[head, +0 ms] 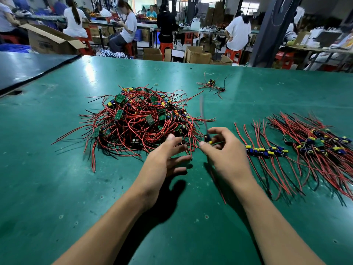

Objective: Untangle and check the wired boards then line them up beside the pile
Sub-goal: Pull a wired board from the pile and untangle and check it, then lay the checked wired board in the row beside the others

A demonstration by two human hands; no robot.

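Nothing legible anywhere. The open cardboard box (45, 42) at ten o'clock, beyond the desk (57, 188), bears dark print on its side, too blurred to read; any marks on the green boards (120, 98) are too small.

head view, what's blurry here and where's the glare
In the head view, the wired board pinched by the right hand and its wires are motion-blurred; the pile is sharp; glare streaks the table; edges bow from the wide lens.
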